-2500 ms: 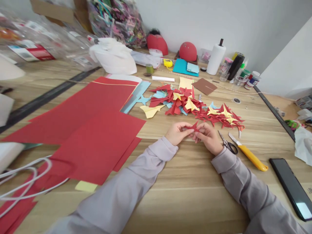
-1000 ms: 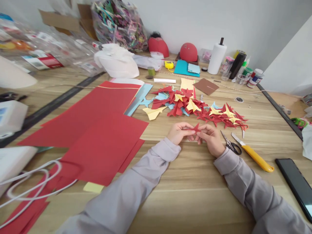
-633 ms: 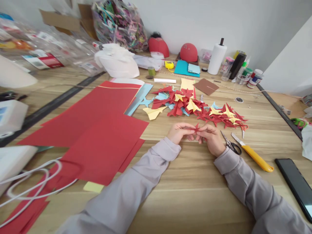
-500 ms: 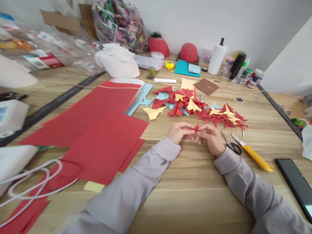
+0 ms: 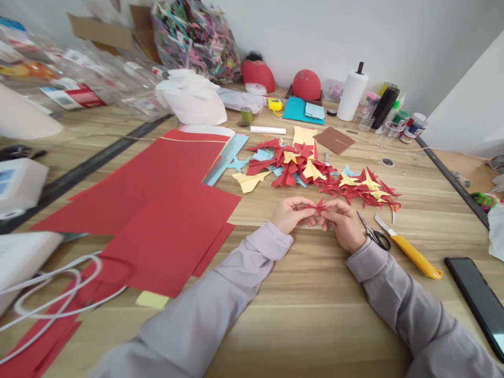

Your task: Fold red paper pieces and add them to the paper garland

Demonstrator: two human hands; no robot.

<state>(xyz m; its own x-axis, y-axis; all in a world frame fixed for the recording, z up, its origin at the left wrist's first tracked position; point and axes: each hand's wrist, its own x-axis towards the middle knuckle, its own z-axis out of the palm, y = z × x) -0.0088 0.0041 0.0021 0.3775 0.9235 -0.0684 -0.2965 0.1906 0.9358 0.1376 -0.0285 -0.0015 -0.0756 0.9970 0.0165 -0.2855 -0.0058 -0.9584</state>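
Only a little has moved since half a second ago: the small red paper star (image 5: 321, 206) tips a bit, so it looks flatter now, with one thin point sticking up. Both hands stay in almost the same spot. The left hand (image 5: 290, 213) pinches the star on one side and the right hand (image 5: 344, 222) pinches it on the other — just thumbs and fingertips. So the star is right in the middle of the grip, over the wooden table (image 5: 307, 283); I cannot tell if it touches the wood.

It looks very light, like a folded bit of paper. The folds should make it a little stiff, but the thin points could bend or tear if squeezed hard. A soft pinch near the middle, where the points meet, is probably best.

Just past the grip lies a heap of red and yellow paper stars (image 5: 356, 192), next to a pile of paper planes (image 5: 289, 171). Right of the grip are black-handled scissors (image 5: 372, 232) — then a yellow utility knife (image 5: 413, 254). Big red paper sheets (image 5: 177, 231) lie to its left.
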